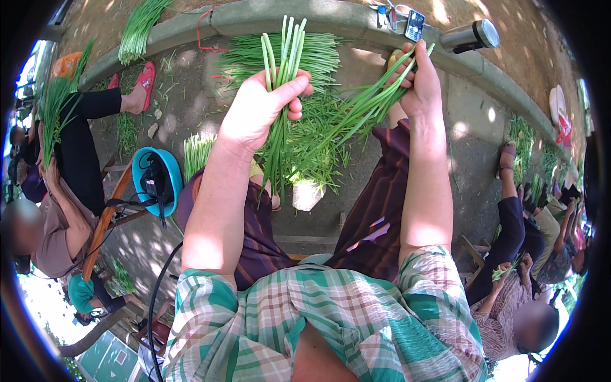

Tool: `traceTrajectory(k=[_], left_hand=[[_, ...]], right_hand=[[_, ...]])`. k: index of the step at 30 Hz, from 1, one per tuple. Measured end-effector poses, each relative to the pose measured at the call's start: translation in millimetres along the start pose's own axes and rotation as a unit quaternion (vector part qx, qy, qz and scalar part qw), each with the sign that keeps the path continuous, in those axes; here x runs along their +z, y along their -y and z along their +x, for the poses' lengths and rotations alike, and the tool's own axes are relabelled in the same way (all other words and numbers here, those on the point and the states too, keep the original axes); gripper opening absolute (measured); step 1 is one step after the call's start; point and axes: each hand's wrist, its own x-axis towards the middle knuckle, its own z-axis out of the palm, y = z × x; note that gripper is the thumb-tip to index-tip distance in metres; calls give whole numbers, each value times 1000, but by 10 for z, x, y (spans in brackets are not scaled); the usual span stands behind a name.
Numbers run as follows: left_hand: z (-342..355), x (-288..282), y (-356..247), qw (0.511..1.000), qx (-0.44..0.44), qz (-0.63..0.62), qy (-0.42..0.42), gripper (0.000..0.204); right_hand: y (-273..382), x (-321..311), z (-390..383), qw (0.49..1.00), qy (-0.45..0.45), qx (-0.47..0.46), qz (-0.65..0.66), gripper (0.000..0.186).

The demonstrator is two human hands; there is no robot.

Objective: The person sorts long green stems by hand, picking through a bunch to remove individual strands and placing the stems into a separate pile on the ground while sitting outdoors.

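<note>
My left hand [261, 111] is closed round a small bunch of chives [284, 54], pale stem ends up and green leaves hanging below the fist. To the right, my raised right hand [420, 83] pinches a second bunch of chives [366, 111] by its stem ends. Its leaves trail down and left toward the first bunch. Beneath my hands lies a heap of loose green leaves [318, 137] on the ground between my legs. Just beyond it is a laid-out pile of long chives [318, 57].
A low concrete kerb [267, 19] curves across the far side, with a phone [415, 25] and a metal flask [471, 37] on it. At left stands a blue basin [145, 181] holding a black device. People sit on both sides; another chive bundle [137, 38] lies far left.
</note>
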Motion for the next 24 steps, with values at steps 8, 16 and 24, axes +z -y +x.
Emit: traceTrajectory(k=[8,16,24], left_hand=[[44,-39,25,990,-43,-127,43,30],[73,1,32,965,-68,-241,78,36],[35,102,81,983,-54,-165,60,34]], right_hand=[[-9,84,-37,991,-57,-66,-97,32],[-144,236,-113,933,-64,-158,-318,41],[-316,334,-161,981,31,-32,-191,36]])
